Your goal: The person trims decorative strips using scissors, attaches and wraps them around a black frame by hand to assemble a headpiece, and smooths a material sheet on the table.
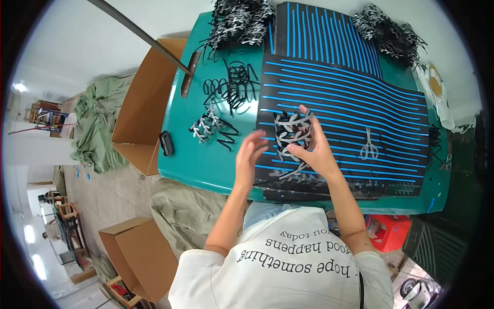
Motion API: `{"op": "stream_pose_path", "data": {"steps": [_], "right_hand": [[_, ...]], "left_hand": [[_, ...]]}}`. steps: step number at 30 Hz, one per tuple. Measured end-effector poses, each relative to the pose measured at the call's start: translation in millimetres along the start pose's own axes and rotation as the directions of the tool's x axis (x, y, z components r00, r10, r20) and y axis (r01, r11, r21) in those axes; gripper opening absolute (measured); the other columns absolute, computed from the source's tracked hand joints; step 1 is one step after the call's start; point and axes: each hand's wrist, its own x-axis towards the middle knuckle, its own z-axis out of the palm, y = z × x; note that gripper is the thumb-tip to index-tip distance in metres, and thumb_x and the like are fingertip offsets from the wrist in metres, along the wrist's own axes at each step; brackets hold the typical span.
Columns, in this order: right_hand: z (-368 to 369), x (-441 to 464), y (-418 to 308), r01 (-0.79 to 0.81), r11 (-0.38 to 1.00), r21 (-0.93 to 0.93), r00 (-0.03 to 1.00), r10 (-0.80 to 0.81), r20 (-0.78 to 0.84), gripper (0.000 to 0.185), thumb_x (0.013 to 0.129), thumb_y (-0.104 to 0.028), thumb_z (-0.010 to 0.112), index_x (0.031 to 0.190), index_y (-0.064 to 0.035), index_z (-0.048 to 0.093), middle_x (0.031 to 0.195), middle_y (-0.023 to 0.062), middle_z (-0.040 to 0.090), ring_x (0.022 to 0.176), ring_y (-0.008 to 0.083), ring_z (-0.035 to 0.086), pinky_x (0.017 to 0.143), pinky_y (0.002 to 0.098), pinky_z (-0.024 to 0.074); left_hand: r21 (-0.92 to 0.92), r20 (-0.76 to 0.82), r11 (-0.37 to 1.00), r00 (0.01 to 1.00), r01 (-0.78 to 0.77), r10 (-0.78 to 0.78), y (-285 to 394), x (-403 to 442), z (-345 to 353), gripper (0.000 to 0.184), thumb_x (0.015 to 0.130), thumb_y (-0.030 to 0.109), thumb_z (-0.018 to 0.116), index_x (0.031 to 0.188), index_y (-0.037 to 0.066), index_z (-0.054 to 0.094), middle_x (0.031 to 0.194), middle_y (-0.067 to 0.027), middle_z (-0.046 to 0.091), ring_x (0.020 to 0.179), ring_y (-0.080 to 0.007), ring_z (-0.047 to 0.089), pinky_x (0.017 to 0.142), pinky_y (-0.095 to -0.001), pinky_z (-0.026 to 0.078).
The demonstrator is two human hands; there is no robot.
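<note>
My right hand (320, 154) grips a coiled black band with silver leaf shapes (292, 135), its thumb in front and its fingers at the far side. A loose end of the band trails down and left below the coil. My left hand (250, 151) is just left of the coil, apart from it, with its fingers spread and slightly curled and nothing in them. Under the coil lies a black sheet with blue stripes (345, 92). Scissors (369, 145) rest on that sheet, right of my right hand.
The green table (195, 159) holds black coils (234, 85), a small silver-leaf bunch (206, 126), two large leaf piles (239, 23) (388, 33) at the back and a black clip-like object (166, 143). Cardboard boxes (141, 113) stand left. A red stool (393, 232) is lower right.
</note>
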Motion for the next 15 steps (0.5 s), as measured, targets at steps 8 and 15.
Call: {"op": "stream_pose_path", "data": {"steps": [8, 15], "right_hand": [[48, 22, 8, -0.128, 0.910, -0.395, 0.991, 0.108, -0.073, 0.089, 0.065, -0.013, 0.073, 0.136, -0.0081, 0.020, 0.115, 0.0123, 0.049, 0.104, 0.0207, 0.050, 0.087, 0.0316, 0.0415], [63, 37, 31, -0.046, 0.746, -0.664, 0.985, -0.076, -0.153, 0.088, 0.063, -0.014, 0.075, 0.134, -0.0077, 0.023, 0.116, 0.0143, 0.049, 0.103, 0.0219, 0.052, 0.085, 0.0318, 0.0436]], "left_hand": [[-0.239, 0.339, 0.943, 0.930, 0.231, -0.142, 26, 37, -4, 0.060, 0.087, 0.046, 0.043, 0.134, 0.013, 0.022, 0.125, -0.0091, 0.041, 0.115, -0.0205, 0.041, 0.093, -0.0343, 0.035], [-0.335, 0.210, 0.923, 0.970, 0.188, -0.121, 20, 50, -14, 0.062, 0.089, 0.047, 0.037, 0.137, 0.014, 0.014, 0.132, -0.0119, 0.033, 0.120, -0.0230, 0.036, 0.098, -0.0354, 0.030]]}}
